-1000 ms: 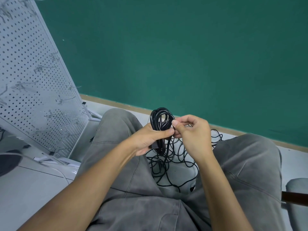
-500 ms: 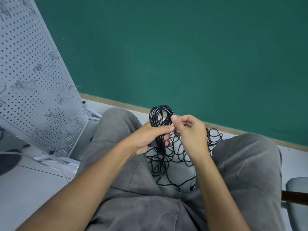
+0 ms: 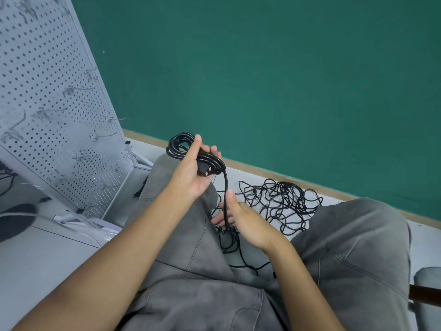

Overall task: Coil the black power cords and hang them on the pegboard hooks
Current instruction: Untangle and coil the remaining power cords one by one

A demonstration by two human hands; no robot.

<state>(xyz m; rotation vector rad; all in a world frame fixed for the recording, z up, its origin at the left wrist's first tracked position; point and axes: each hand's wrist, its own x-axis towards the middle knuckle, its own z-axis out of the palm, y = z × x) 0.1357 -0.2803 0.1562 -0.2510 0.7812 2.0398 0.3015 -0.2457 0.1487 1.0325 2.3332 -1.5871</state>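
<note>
My left hand [image 3: 191, 173] grips a coiled black power cord [image 3: 177, 146], with its plug [image 3: 206, 172] lying in the palm and my thumb over the loops. A loose tail [image 3: 225, 197] of that cord hangs down from the coil. Lower down, my right hand [image 3: 243, 220] is around the tail, fingers loosely extended; whether it pinches the tail is unclear. More black cords [image 3: 281, 201] lie tangled on the floor between my knees. The white pegboard [image 3: 47, 103] with thin metal hooks [image 3: 105, 136] leans at the left.
My grey-trousered knees [image 3: 353, 247] flank the tangle. A green wall [image 3: 262, 80] stands behind with a wooden skirting strip [image 3: 310, 185]. The pegboard's white base frame [image 3: 78, 220] rests on the pale floor. A dark round object [image 3: 16, 218] lies at the far left.
My left hand lifted the coil up and left and tipped it flat. My right hand left the top of the coil and dropped down to the hanging tail.
</note>
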